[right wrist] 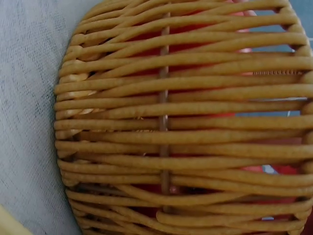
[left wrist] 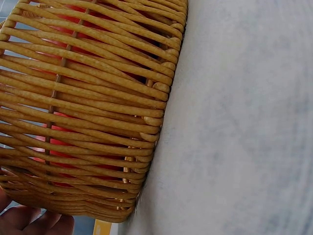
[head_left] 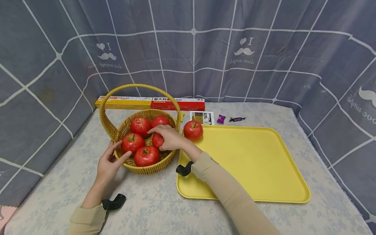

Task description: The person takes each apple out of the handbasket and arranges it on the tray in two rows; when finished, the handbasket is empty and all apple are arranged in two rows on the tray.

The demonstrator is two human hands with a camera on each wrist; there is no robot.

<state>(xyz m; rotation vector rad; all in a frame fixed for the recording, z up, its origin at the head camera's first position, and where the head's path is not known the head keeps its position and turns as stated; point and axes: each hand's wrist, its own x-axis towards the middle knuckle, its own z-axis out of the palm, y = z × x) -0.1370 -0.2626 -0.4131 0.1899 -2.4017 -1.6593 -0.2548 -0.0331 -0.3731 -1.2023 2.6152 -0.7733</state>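
Observation:
Several red apples (head_left: pixel 147 156) lie in a round wicker basket (head_left: pixel 152 170) with a tall arched handle. My right hand (head_left: pixel 170 137) reaches over the basket's right rim and grips one apple (head_left: pixel 157 140), its fingers over the top and side. My left hand (head_left: pixel 108 164) holds the basket's left rim, thumb over the edge beside an apple and fingers on the outer wall. In the left wrist view, fingertips (left wrist: pixel 44 224) show at the lower corner beside the woven wall. The right wrist view shows mostly basket weave (right wrist: pixel 195 137), with red behind the gaps and the right hand hidden.
A yellow tray (head_left: pixel 243 163) lies right of the basket, one apple (head_left: pixel 193 130) at its far left corner. Behind stand a yellow-and-red pasta box (head_left: pixel 177 104), a printed card (head_left: pixel 202 117), a purple wrapped candy (head_left: pixel 221 119) and a dark one (head_left: pixel 237 119). A curtain (head_left: pixel 194 52) closes the back.

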